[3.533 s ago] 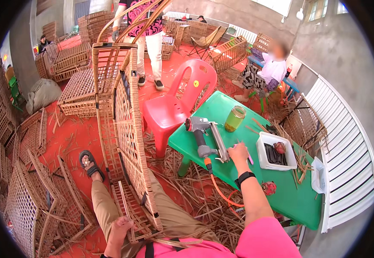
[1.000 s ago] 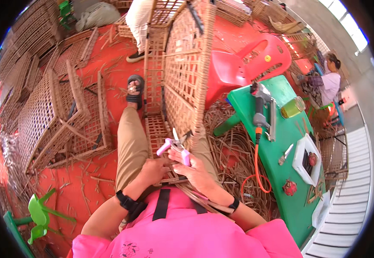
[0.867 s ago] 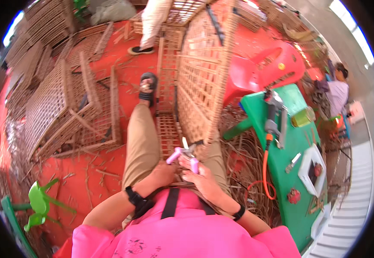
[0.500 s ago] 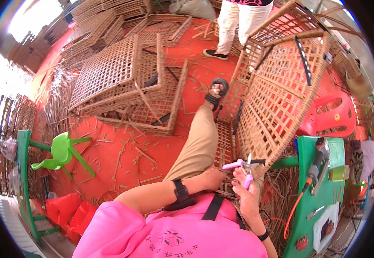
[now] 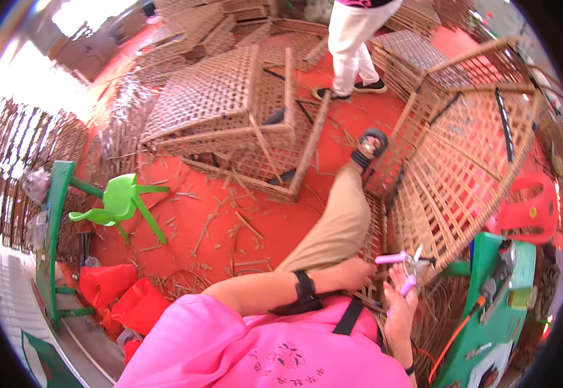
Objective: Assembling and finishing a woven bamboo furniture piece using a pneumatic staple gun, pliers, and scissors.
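Note:
In my right hand (image 5: 399,307) is a pair of pruning shears (image 5: 410,279) with pale purple handles spread apart and metal blades pointing up. The blades sit beside the lower corner of a large woven rattan frame (image 5: 456,168), which leans upright to my right with black strips tied on it. My left hand (image 5: 354,274) is closed in a fist just left of the shears, near the frame's low woven part. What its fingers hold, if anything, is hidden. My outstretched leg and sandalled foot (image 5: 368,147) rest beside the frame.
Other woven frames (image 5: 197,103) are stacked ahead on the red floor, among scattered cane offcuts. A person in white trousers (image 5: 352,45) stands beyond. A green chair (image 5: 123,199) and red bags (image 5: 140,304) are at left. A green table (image 5: 462,349) with a corded tool (image 5: 491,284) stands at right.
The view has swung left, so everything sits farther right in it. The person in white trousers has shifted their feet. My hands keep much the same pose, shears still in the right one.

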Action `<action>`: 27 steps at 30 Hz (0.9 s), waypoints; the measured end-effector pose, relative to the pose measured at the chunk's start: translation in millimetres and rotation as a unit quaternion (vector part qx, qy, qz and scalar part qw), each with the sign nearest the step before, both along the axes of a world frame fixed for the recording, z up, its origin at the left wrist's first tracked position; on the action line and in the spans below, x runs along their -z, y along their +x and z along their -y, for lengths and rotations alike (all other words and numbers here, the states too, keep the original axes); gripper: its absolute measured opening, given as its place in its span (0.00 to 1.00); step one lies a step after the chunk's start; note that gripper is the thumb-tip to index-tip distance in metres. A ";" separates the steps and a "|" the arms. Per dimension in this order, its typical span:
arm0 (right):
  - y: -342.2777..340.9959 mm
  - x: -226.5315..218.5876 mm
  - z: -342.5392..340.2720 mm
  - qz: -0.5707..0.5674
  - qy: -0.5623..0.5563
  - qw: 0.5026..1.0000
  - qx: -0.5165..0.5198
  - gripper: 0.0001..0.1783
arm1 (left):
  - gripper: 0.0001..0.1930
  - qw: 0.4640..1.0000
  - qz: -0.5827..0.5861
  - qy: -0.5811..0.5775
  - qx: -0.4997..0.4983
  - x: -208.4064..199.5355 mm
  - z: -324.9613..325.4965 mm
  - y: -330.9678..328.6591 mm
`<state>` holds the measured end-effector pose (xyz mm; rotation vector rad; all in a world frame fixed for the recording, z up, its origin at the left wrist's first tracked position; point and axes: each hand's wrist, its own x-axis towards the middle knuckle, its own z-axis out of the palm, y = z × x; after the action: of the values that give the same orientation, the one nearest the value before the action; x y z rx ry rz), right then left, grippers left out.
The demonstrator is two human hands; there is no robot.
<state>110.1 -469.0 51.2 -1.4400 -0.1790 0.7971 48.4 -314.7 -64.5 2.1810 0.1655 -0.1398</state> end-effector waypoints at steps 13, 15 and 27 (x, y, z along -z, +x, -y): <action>-3.9 -1.0 4.4 0.037 -0.010 0.999 -0.023 0.35 | 0.11 0.997 -0.042 -0.062 -0.017 -30.6 -2.7 -2.2; -2.0 3.6 9.5 0.030 0.000 0.999 -0.023 0.35 | 0.12 0.997 -0.051 -0.061 -0.016 -24.9 2.0 1.2; 8.3 -42.0 -5.0 -0.096 0.098 0.990 0.011 0.36 | 0.08 0.939 -0.092 -0.310 -0.117 -34.6 -31.1 3.9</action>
<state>118.4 -464.0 93.2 -1.1715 -0.0917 0.8705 52.3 -283.6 -29.9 1.5048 0.4243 -0.2261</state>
